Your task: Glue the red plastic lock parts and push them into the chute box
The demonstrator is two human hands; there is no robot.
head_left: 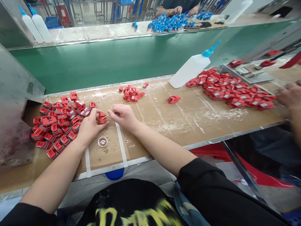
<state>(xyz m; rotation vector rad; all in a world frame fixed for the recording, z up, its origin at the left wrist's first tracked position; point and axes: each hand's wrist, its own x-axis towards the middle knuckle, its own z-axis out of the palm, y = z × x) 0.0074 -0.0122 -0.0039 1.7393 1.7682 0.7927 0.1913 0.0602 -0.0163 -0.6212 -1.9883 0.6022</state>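
Note:
My left hand (92, 125) grips a small red plastic part (102, 118) between thumb and fingers, just above the bench. In my right hand (122, 116) a thin, pale stick (106, 116) is pinched, its tip against the red part. Close to my left hand lies a large heap of red and grey plastic pieces (56, 121). Beyond my hands sits a smaller pile of little red pieces (131, 94). Below them, a small clear round dish (102, 142) rests on a taped board (105, 160); its contents are hard to make out.
A white squeeze bottle (190, 70) with a blue nozzle stands by a lone red part (174, 99). Farther right are a red heap (230, 89) and a co-worker's hand (290, 94). A green conveyor belt (105, 62) runs behind; blue parts (168, 22) lie across it.

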